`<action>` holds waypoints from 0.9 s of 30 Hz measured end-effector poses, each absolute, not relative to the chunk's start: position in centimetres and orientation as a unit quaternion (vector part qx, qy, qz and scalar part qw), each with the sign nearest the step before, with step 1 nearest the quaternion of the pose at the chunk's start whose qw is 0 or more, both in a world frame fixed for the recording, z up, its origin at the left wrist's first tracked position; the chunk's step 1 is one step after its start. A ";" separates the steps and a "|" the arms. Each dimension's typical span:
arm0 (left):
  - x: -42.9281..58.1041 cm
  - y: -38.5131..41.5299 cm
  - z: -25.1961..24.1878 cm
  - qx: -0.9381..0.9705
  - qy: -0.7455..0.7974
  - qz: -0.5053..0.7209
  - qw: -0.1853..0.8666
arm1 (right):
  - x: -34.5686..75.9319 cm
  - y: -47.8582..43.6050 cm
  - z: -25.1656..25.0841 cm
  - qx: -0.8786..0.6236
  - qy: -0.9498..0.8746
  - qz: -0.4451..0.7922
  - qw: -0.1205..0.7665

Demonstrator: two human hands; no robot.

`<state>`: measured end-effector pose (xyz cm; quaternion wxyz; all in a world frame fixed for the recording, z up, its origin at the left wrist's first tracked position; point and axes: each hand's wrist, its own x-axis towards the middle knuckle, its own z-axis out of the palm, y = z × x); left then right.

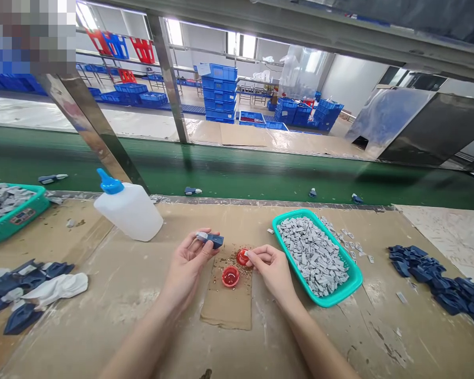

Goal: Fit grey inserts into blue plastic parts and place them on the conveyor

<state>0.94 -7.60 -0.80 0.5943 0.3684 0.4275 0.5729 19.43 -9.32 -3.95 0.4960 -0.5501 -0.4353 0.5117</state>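
My left hand (191,260) is closed around a dark blue plastic part (215,240) with a light grey piece at one end, held above the table. In my right hand (272,268) a small light grey plastic piece (246,253) is pinched between thumb and fingertips, over a red cup (242,258) that my fingers partly cover. Just in front of it sits a second red cup (230,277) holding dark red liquid. Both cups are on a stained cardboard strip (226,310). To the right of my right hand stands a green basket (354,279) full of similar grey pieces.
A white bottle with a blue nozzle (130,213) stands at left. Dark blue parts (438,281) are heaped at right, others (23,316) beside a white cloth (65,287) at left. Behind the table runs a green conveyor belt (245,171) carrying several parts. Another person's fingers show at the left edge.
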 end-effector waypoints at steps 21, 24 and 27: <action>2.4 -8.9 -1.5 0.516 0.452 0.495 0.533 | 20.1 -10.6 -1.3 -0.463 -0.373 0.623 0.508; 2.6 -9.2 -1.3 0.526 0.447 0.493 0.530 | 19.8 -10.8 -1.1 -0.456 -0.385 0.630 0.496; 2.8 -9.5 -1.0 0.526 0.450 0.491 0.529 | 19.6 -11.0 -1.1 -0.459 -0.393 0.631 0.486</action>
